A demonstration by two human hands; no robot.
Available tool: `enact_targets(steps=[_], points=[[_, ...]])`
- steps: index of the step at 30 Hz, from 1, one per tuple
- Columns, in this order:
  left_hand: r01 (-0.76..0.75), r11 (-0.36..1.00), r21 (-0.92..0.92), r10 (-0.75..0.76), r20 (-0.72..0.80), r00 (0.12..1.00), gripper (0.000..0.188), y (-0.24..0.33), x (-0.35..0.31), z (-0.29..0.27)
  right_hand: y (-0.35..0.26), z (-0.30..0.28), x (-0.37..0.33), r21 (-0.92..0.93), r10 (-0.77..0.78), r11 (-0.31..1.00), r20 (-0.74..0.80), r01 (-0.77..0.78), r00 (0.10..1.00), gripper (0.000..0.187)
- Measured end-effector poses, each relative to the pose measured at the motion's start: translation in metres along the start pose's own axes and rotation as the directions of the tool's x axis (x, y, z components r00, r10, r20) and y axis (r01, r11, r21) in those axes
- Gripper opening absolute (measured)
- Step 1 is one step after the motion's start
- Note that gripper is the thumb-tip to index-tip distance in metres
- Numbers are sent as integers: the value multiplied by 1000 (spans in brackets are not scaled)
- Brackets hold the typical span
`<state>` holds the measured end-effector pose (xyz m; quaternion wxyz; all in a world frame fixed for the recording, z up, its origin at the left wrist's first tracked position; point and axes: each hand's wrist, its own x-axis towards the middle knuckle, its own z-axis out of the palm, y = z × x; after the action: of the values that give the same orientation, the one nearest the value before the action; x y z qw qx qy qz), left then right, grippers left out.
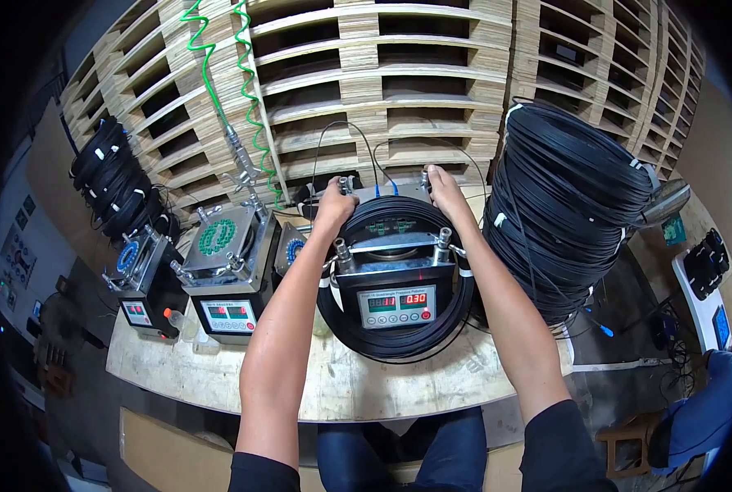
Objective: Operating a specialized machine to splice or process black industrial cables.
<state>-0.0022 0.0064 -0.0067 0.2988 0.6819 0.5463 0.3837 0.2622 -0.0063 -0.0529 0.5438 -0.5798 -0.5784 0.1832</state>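
We have one black cable coil [395, 336] seated around the middle machine [396, 279] on the bench [333, 385]. Left hand [334, 205] and right hand [445, 190] each close on a rear post. Stack [567, 205] of coils waits beside it, so much appears left.

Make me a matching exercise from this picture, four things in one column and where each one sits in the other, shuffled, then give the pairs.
Things:
1. tall stack of black cable coils
2. green coiled hose
3. grey metal machine with two red digit displays
4. black cable coil ring

Places:
A. hanging at upper left
B. looped around the middle machine
C. right end of the pale wooden table
D. between the forearms

Pairs: 1-C, 2-A, 3-D, 4-B
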Motion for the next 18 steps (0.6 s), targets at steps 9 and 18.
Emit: enact_targets(steps=[9, 18], points=[[-41, 997, 68, 45, -58, 997, 62, -2, 4, 5, -2, -3, -2, -10, -38, 999, -25, 38, 999, 47], [-17, 999, 29, 18, -34, 999, 63, -4, 2, 4, -2, -2, -5, -27, -32, 999, -22, 32, 999, 47]])
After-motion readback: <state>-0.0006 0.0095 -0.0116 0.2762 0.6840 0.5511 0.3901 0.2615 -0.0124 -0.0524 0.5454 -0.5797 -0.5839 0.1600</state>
